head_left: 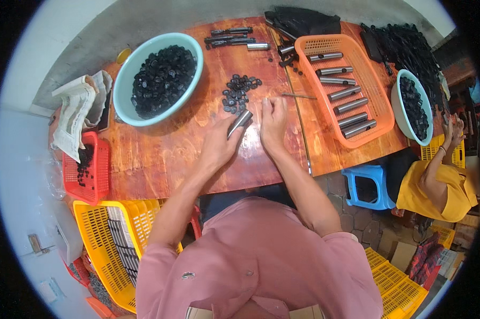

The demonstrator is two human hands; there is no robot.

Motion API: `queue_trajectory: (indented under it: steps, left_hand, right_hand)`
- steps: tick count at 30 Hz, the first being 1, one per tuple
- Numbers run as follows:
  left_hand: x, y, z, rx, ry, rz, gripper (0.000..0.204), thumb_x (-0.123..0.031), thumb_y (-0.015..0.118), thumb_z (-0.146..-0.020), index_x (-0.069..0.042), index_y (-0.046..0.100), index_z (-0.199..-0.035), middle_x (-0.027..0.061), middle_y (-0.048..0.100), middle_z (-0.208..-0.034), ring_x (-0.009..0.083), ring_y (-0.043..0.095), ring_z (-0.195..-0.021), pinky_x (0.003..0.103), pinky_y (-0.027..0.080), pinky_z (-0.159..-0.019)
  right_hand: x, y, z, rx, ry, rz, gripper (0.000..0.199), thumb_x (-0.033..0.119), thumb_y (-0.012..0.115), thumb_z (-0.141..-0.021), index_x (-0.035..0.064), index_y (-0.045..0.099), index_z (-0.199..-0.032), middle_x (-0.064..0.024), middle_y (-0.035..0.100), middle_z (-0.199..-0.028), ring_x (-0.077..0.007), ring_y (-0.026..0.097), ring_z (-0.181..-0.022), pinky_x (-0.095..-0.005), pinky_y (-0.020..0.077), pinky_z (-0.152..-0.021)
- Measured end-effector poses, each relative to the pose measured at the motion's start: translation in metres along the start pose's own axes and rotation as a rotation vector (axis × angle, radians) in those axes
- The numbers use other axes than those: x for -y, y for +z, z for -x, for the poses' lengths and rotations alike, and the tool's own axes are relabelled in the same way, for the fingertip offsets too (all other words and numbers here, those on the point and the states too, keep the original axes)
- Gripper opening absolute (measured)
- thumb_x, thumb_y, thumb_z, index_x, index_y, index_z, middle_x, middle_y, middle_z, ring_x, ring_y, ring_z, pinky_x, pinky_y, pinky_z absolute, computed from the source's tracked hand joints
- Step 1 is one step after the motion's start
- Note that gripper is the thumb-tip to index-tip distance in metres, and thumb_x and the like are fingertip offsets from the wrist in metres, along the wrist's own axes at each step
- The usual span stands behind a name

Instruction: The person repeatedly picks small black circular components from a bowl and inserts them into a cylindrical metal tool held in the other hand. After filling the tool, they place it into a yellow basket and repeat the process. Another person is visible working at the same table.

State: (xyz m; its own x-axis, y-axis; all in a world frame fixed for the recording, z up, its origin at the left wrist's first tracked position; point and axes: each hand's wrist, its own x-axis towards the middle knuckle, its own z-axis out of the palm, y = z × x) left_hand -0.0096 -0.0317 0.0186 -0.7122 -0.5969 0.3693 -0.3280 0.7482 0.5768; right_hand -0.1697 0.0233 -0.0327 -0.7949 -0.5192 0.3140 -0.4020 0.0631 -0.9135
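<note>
My left hand (218,143) is wrapped round a short shiny metal tube (241,123), tilted over the table in front of me. Close to its right is my right hand (274,121), with the fingers bent and drawn together at the tabletop; anything between them is hidden. Just beyond both hands lies a loose pile of small black round caps (234,95). A thin rod (299,96) rests on the table right of my right hand, its end reaching the orange basket (385,101), which holds several similar metal tubes (350,105).
A light-blue basin (124,109) of black parts stands left, a smaller basin (425,139) right. Dark tubes (229,39) lie at the back. A red basket (102,183) and a yellow crate (93,234) are left. Another person (437,186) sits right, near a blue stool (375,173).
</note>
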Motion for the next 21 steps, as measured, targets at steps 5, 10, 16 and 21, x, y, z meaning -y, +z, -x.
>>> queue_trajectory:
  steps: [5, 10, 16, 21]
  left_hand:
    - [-0.011, -0.008, 0.014, 0.082, -0.998, 1.358, 0.036, -0.029, 0.047, -0.11, 0.001, 0.063, -0.122, 0.0115, 0.07, -0.09, 0.0167, 0.065, -0.068, 0.031, 0.057, -0.063]
    - [-0.022, -0.009, 0.017, 0.041, -1.054, 1.532, 0.041, -0.037, 0.045, -0.111, -0.001, 0.062, -0.12, 0.0071, 0.066, -0.083, 0.0156, 0.06, -0.058, 0.028, 0.052, -0.055]
    - [-0.027, -0.009, 0.019, 0.082, -0.923, 1.216, 0.039, -0.036, 0.048, -0.112, -0.001, 0.065, -0.111, 0.0039, 0.063, -0.077, 0.0127, 0.058, -0.057, 0.027, 0.047, -0.052]
    - [-0.023, -0.004, 0.021, 0.071, -0.94, 1.172, 0.039, -0.035, 0.046, -0.112, -0.001, 0.064, -0.109, 0.0033, 0.061, -0.075, 0.0116, 0.056, -0.055, 0.026, 0.045, -0.05]
  right_hand:
    - [0.004, -0.003, 0.001, 0.047, 0.038, -0.06, 0.027, 0.023, 0.06, -0.102, -0.0012, 0.056, -0.09, -0.0169, 0.054, -0.092, -0.0345, 0.054, -0.087, -0.0442, 0.0423, -0.079]
    - [-0.001, -0.004, 0.0, 0.071, 0.007, -0.033, 0.027, 0.023, 0.059, -0.103, -0.0017, 0.057, -0.092, -0.0167, 0.054, -0.092, -0.0335, 0.054, -0.086, -0.0442, 0.0428, -0.079]
    - [0.006, -0.006, 0.0, 0.073, 0.001, -0.059, 0.028, 0.024, 0.059, -0.103, -0.0018, 0.057, -0.091, -0.0168, 0.054, -0.092, -0.0329, 0.054, -0.086, -0.043, 0.0432, -0.077]
    - [0.006, -0.006, 0.001, 0.102, 0.028, -0.019, 0.029, 0.024, 0.059, -0.103, -0.0016, 0.057, -0.091, -0.0166, 0.054, -0.092, -0.0329, 0.055, -0.085, -0.0425, 0.0431, -0.077]
